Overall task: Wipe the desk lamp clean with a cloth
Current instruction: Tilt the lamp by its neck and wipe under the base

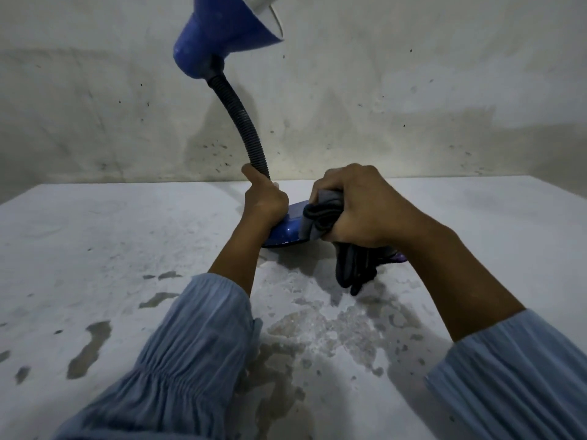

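A blue desk lamp stands on the white table, its shade (219, 30) high at the top of the head view and its black ribbed neck (241, 115) curving down to the blue base (286, 230). My left hand (263, 198) grips the bottom of the neck just above the base, thumb pointing up. My right hand (359, 208) holds a bunched dark grey cloth (320, 220) and presses it onto the right side of the base. A loose end of the cloth (355, 265) hangs down onto the table. Most of the base is hidden under my hands.
The white table (95, 249) is worn, with grey patches of chipped paint in front of the lamp (317, 328). A stained, speckled wall (413, 106) rises directly behind the table's far edge. Light blue sleeves cover both forearms.
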